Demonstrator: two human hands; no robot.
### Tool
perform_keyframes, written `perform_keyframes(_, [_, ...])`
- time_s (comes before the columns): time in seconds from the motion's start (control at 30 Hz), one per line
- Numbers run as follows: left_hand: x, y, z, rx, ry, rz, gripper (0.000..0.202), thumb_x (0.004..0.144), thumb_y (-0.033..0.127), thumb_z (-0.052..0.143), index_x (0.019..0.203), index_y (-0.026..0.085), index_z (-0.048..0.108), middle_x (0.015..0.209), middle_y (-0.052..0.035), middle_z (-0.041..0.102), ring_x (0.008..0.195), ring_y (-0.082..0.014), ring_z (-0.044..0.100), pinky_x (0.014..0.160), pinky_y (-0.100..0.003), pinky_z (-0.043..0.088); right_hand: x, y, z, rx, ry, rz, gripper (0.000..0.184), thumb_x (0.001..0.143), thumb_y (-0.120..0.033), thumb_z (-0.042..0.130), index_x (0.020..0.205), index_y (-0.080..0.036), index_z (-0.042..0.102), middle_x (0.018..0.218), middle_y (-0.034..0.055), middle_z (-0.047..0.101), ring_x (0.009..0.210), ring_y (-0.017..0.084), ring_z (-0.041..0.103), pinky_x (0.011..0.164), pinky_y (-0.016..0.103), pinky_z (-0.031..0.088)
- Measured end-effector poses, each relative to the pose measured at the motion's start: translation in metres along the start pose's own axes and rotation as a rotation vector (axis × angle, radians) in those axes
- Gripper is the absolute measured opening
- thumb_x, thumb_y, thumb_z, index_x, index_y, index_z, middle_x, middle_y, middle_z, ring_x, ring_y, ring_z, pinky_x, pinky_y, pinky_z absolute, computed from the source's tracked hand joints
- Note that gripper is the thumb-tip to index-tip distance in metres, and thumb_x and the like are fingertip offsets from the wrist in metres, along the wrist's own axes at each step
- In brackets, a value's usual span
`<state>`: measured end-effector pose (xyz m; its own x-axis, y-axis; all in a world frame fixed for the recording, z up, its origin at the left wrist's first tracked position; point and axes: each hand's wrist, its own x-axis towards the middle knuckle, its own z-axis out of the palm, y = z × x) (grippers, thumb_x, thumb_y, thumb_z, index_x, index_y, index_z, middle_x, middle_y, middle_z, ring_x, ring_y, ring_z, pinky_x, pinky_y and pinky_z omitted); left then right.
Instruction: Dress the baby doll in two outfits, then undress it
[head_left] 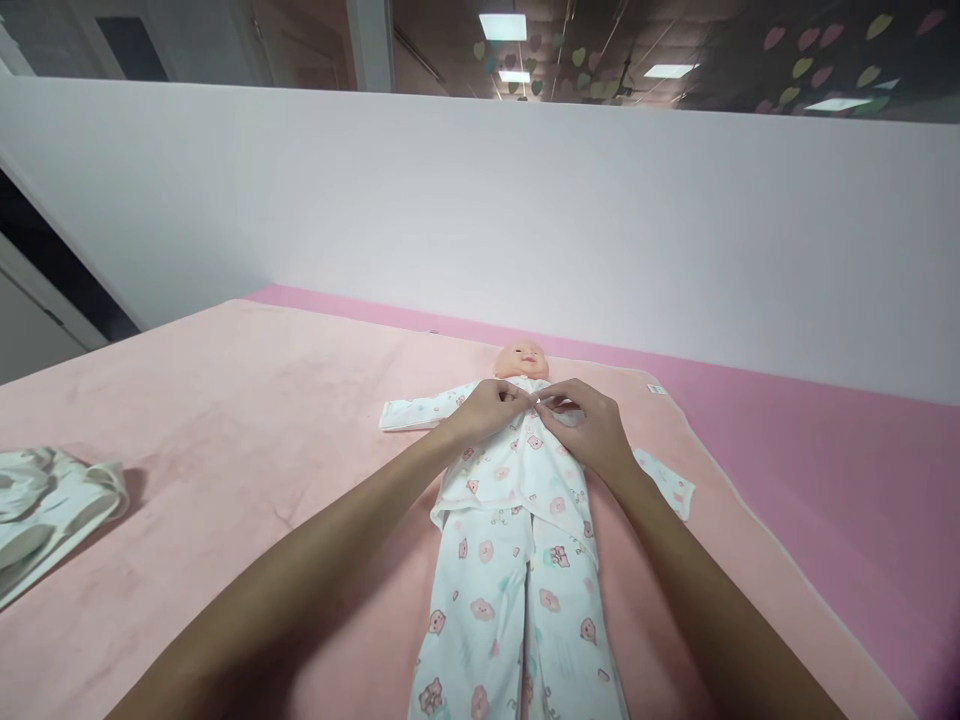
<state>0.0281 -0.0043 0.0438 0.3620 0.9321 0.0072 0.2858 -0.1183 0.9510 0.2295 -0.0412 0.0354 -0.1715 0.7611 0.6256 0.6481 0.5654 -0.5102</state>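
Head view shows it much as we see it from here. Where's the baby doll [520, 358] lying?

Flat on its back on the pale pink blanket [247, 420], head toward the white partition [480, 200]. It's dressed in a printed pyjama top [495, 475] and matching trousers [487, 600], sleeves spread out to either side.

And the hands?

Both are at the top's neckline, just under the chin. The left hand [491, 408] has its fingers curled in and pinched on the fabric. The right hand [589, 425] does the same from the other side, so the fingertips of the two meet in the middle of the chest. Neither is spread open at all.

Is it a snap or a tie they've got?

I can't tell, it's too small under the fingers.

Anything else about?

A folded white garment [45, 510] sits at the blanket's left edge, well apart from the doll. A brighter pink mat [847, 450] shows beyond the blanket on the right.
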Motion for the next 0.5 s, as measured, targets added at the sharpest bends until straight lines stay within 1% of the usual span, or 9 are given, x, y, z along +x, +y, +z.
perform_keyframes(0.07, [-0.002, 0.001, 0.000, -0.012, 0.004, 0.005, 0.027, 0.084, 0.043, 0.075, 0.078, 0.018, 0.067, 0.072, 0.0016, 0.053, 0.069, -0.0144, 0.050, 0.065, -0.028, 0.037, 0.000, -0.001, 0.000, -0.035, -0.003, -0.010, 0.010, 0.093, -0.035, 0.072, 0.101, -0.031, 0.076, 0.100, 0.0032, 0.077, 0.086, 0.024, 0.072, 0.081, 0.042, 0.062])
perform_keyframes(0.17, [-0.006, 0.006, -0.003, -0.025, -0.012, -0.032, 0.026, 0.084, 0.042, 0.075, 0.079, 0.019, 0.064, 0.073, 0.0015, 0.054, 0.069, -0.0144, 0.050, 0.066, -0.029, 0.037, 0.001, 0.000, 0.000, -0.031, 0.000, -0.010, 0.009, 0.093, -0.036, 0.073, 0.099, -0.031, 0.077, 0.097, 0.0030, 0.078, 0.086, 0.024, 0.072, 0.080, 0.042, 0.062])
perform_keyframes(0.27, [-0.009, 0.011, -0.007, -0.015, -0.025, -0.054, 0.029, 0.085, 0.043, 0.075, 0.076, 0.019, 0.060, 0.069, 0.0028, 0.049, 0.063, -0.0131, 0.044, 0.062, -0.030, 0.033, 0.000, 0.003, 0.002, 0.043, 0.005, 0.025, 0.009, 0.092, -0.038, 0.075, 0.096, -0.030, 0.078, 0.096, 0.0030, 0.078, 0.089, 0.025, 0.073, 0.083, 0.043, 0.063])
perform_keyframes(0.37, [-0.009, 0.012, -0.009, 0.001, -0.037, -0.039, 0.033, 0.086, 0.043, 0.074, 0.072, 0.020, 0.053, 0.067, 0.0034, 0.045, 0.061, -0.0126, 0.041, 0.061, -0.030, 0.031, 0.000, 0.006, 0.002, 0.112, 0.009, 0.067, 0.012, 0.090, -0.042, 0.077, 0.094, -0.030, 0.079, 0.097, 0.0035, 0.078, 0.092, 0.026, 0.073, 0.086, 0.044, 0.064])
perform_keyframes(0.5, [-0.006, 0.009, -0.007, 0.059, -0.042, 0.007, 0.035, 0.088, 0.041, 0.070, 0.069, 0.020, 0.049, 0.068, 0.0023, 0.044, 0.063, -0.0131, 0.041, 0.061, -0.030, 0.031, 0.000, 0.008, 0.002, 0.169, 0.003, 0.096, 0.016, 0.090, -0.044, 0.078, 0.095, -0.029, 0.080, 0.099, 0.0043, 0.078, 0.094, 0.026, 0.074, 0.088, 0.044, 0.064])
